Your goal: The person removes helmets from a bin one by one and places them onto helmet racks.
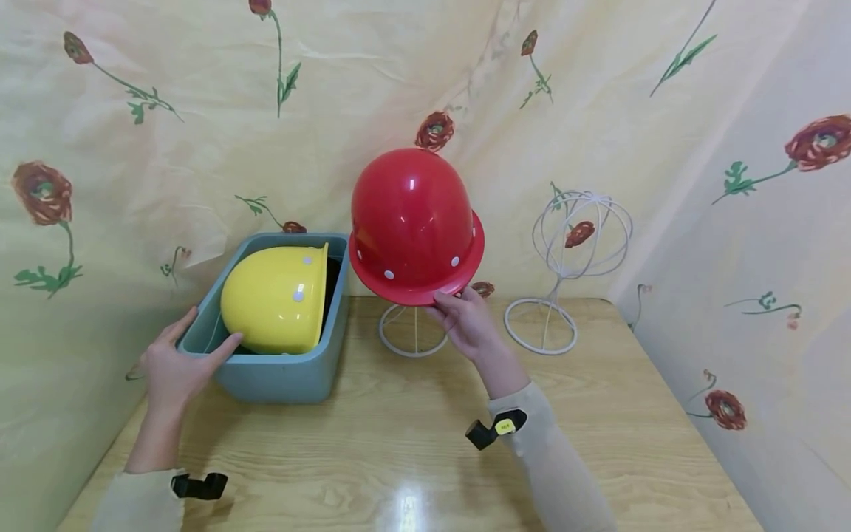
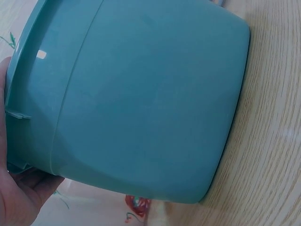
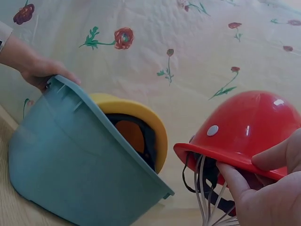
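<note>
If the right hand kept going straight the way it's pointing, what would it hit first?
Beyond the red helmet the right hand holds, probably the wire stand beneath it, though depth is unclear.

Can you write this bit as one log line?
left hand: grips blue bin; right hand: pinches red helmet over wire stand; yellow helmet: inside bin

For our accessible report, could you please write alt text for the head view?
A person's right-hand grip holds a red helmet by its brim over a wire stand on a wooden table. The left-hand grip is on the rim of a blue bin with a yellow helmet sideways inside; a second wire stand is at the right.
</note>
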Available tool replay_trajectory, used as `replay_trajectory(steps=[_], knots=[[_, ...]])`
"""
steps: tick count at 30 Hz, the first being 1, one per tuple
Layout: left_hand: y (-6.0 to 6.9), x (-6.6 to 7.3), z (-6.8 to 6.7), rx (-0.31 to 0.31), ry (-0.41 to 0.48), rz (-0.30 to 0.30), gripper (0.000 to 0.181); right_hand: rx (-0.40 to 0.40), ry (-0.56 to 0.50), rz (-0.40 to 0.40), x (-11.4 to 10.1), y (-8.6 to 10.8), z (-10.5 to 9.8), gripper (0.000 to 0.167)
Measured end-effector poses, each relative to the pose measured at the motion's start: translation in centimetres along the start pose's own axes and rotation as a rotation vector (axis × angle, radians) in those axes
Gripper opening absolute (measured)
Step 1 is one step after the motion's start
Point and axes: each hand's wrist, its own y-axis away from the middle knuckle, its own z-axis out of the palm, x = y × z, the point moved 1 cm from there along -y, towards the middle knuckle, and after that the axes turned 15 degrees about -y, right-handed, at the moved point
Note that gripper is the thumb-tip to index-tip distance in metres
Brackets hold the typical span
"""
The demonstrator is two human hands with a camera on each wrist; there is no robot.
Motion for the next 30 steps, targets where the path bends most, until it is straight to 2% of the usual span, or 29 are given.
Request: replay_trajectory(steps=[15, 25, 30], knots=[[-0.24, -0.18, 0.07, -0.004, -0.01, 0.001, 0.089, 0.034, -0.002, 0.009, -0.43, 0.05, 0.12, 0.046], [-0.16, -0.22, 0.09, 0.005, 0.023, 0.002, 0.088, -0.034, -0.031, 0.003, -0.77, 0.63, -0.08, 0.039], [-0.28, -0.13, 0.08, 0.016, 0.036, 0.011, 0.087, -0.154, 0.015, 0.034, -0.53, 0.68, -0.68, 0.044]])
